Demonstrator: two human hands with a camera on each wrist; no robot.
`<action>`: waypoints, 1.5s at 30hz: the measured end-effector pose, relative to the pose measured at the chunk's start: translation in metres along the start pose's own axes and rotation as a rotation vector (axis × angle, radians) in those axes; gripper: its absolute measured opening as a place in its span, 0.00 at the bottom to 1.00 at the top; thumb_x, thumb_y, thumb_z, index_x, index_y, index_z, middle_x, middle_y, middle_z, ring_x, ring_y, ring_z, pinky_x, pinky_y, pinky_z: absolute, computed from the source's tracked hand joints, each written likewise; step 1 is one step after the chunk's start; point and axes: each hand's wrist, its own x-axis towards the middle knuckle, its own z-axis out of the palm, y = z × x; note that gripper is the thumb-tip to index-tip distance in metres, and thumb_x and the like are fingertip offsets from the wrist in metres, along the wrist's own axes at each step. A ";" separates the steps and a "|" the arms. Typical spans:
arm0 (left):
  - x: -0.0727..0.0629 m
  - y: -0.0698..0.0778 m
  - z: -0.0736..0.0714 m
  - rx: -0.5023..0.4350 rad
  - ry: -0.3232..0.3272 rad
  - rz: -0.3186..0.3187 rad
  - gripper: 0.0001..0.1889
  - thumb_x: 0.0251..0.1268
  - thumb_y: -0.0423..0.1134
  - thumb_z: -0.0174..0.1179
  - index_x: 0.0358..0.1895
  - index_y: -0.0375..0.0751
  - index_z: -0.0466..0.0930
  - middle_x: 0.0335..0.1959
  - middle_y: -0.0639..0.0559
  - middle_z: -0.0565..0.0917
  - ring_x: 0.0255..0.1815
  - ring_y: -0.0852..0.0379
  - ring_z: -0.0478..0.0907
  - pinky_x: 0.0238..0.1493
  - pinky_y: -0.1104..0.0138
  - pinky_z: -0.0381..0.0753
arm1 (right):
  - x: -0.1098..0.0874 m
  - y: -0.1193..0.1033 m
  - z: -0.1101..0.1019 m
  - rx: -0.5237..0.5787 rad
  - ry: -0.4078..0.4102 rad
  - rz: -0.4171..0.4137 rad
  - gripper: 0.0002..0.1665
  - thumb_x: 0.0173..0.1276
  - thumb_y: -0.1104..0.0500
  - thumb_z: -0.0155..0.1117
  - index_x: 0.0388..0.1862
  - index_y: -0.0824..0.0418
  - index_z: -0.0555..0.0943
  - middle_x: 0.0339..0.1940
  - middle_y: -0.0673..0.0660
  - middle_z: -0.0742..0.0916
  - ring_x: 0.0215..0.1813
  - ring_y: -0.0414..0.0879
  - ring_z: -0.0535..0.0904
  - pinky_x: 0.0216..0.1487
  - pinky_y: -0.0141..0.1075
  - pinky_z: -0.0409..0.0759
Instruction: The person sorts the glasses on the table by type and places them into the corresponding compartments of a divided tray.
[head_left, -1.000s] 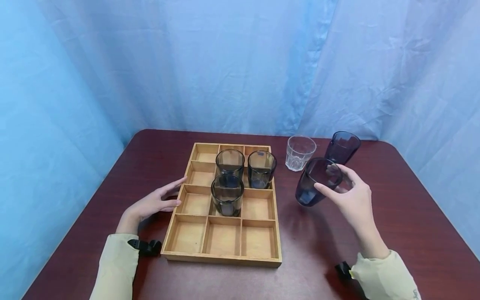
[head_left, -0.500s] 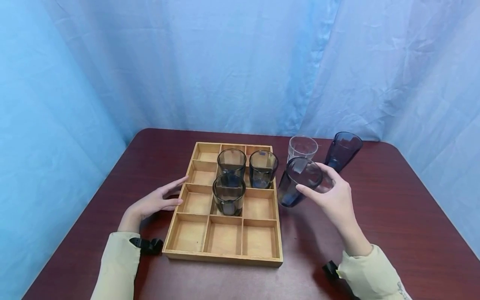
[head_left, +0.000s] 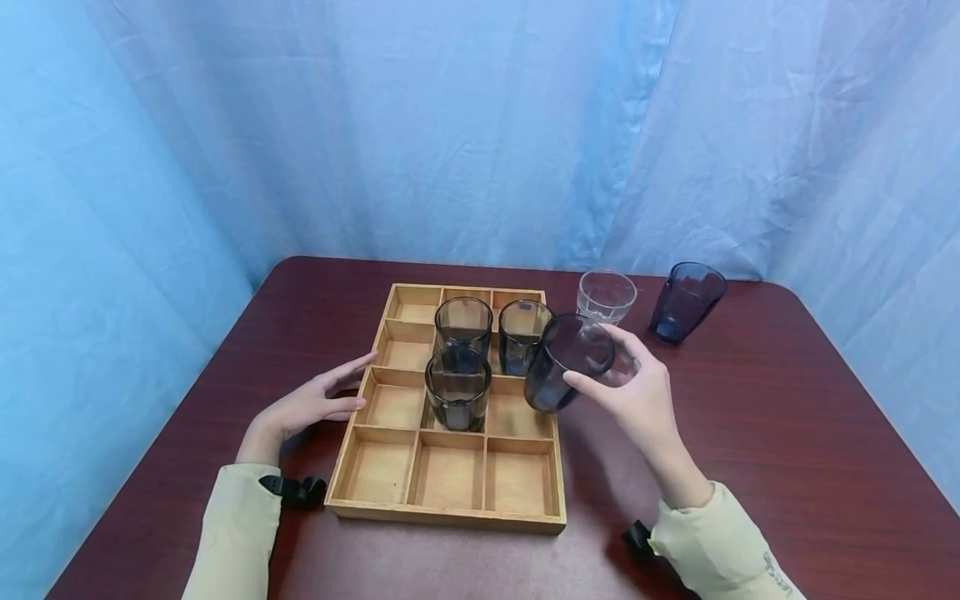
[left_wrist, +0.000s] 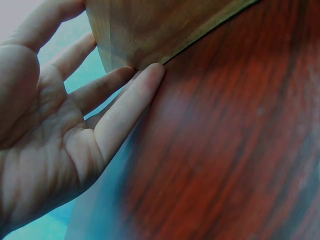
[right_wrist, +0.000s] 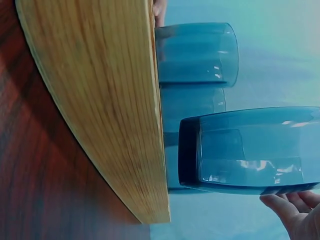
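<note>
My right hand (head_left: 633,387) grips a dark tinted drinking glass (head_left: 553,377) near its rim, thumb in front and fingers behind. That glass hangs tilted over the right edge of a wooden compartment tray (head_left: 448,518); in the right wrist view its thick base (right_wrist: 189,152) is apart from the tray's wall. Three tinted glasses stand in the tray: one at the front (head_left: 457,392), one behind it (head_left: 463,321), one to the right (head_left: 517,333). My left hand (head_left: 311,407) touches the tray's left side with extended fingers, and its fingertips (left_wrist: 154,72) meet the wood in the left wrist view.
On the dark red table (head_left: 750,400), a clear glass (head_left: 604,296) stands behind my right hand. Another dark tinted glass (head_left: 688,302) stands at the back right. Light blue curtains (head_left: 480,133) hang beyond the table's far edge and sides.
My right hand has carried the tinted glass leftward from the open table to above the tray's right edge. The left hand stays at the tray's side.
</note>
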 end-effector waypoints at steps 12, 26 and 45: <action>0.000 0.002 0.000 -0.009 -0.009 0.001 0.40 0.69 0.41 0.59 0.78 0.58 0.47 0.78 0.38 0.51 0.75 0.36 0.55 0.58 0.60 0.79 | -0.004 0.006 0.018 0.054 -0.039 -0.041 0.40 0.46 0.70 0.79 0.61 0.65 0.75 0.53 0.63 0.84 0.44 0.29 0.80 0.41 0.20 0.78; 0.001 0.002 0.000 0.000 -0.007 0.005 0.39 0.69 0.41 0.59 0.78 0.59 0.48 0.78 0.39 0.51 0.76 0.35 0.54 0.59 0.58 0.78 | -0.011 0.014 0.030 -0.030 -0.089 -0.031 0.40 0.44 0.64 0.82 0.59 0.61 0.77 0.50 0.61 0.86 0.45 0.31 0.80 0.45 0.20 0.78; 0.000 0.003 0.000 0.001 -0.004 0.002 0.39 0.69 0.41 0.59 0.78 0.59 0.47 0.78 0.39 0.51 0.75 0.35 0.55 0.59 0.57 0.78 | -0.012 0.020 0.034 -0.082 -0.117 0.029 0.39 0.45 0.58 0.83 0.59 0.58 0.77 0.51 0.58 0.85 0.46 0.37 0.81 0.46 0.20 0.77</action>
